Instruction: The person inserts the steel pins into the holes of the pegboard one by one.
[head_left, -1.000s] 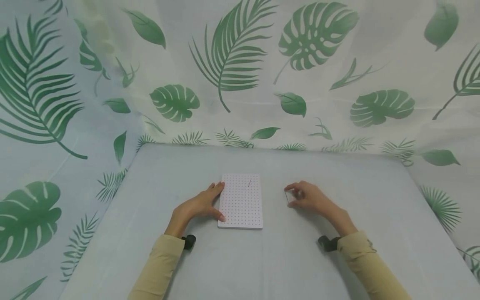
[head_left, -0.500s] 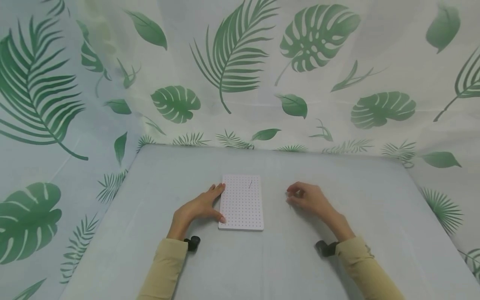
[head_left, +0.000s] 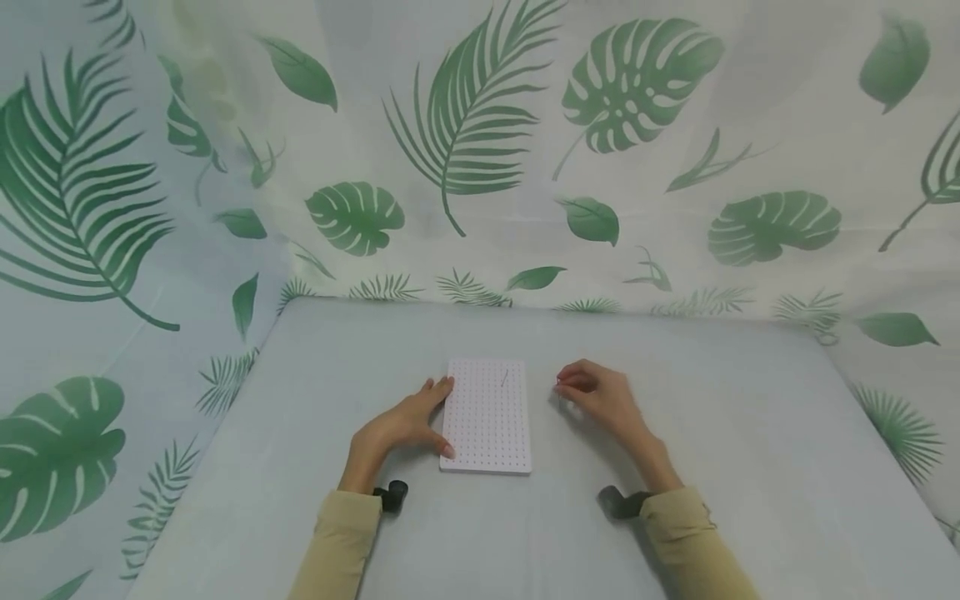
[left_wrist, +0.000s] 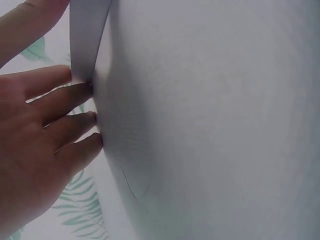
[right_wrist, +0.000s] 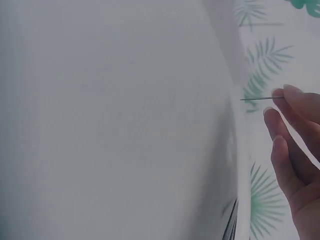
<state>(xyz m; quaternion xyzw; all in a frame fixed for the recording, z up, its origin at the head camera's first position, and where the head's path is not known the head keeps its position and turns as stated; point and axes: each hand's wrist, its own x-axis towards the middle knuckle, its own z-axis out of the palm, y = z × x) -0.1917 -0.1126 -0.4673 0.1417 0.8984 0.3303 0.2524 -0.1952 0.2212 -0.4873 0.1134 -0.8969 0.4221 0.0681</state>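
A white pegboard with rows of small holes lies on the table, and one thin metal pin stands near its far right corner. My left hand rests against the board's left side, thumb at the near corner and fingers spread along the edge. In the left wrist view, the fingertips touch the tabletop beside the board. My right hand is to the right of the board, apart from it. Between thumb and index finger it pinches another thin metal pin, one end projecting free, over the table.
Several dark thin pins lie on the table in the right wrist view. A thin curved dark line shows on the surface in the left wrist view. The pale tabletop ends at a leaf-printed curtain behind.
The right hand has turned the pin from between spread fingertips into a closer pinch and moved left toward the board. The left hand stays at the board's edge. The head view has shifted slightly.
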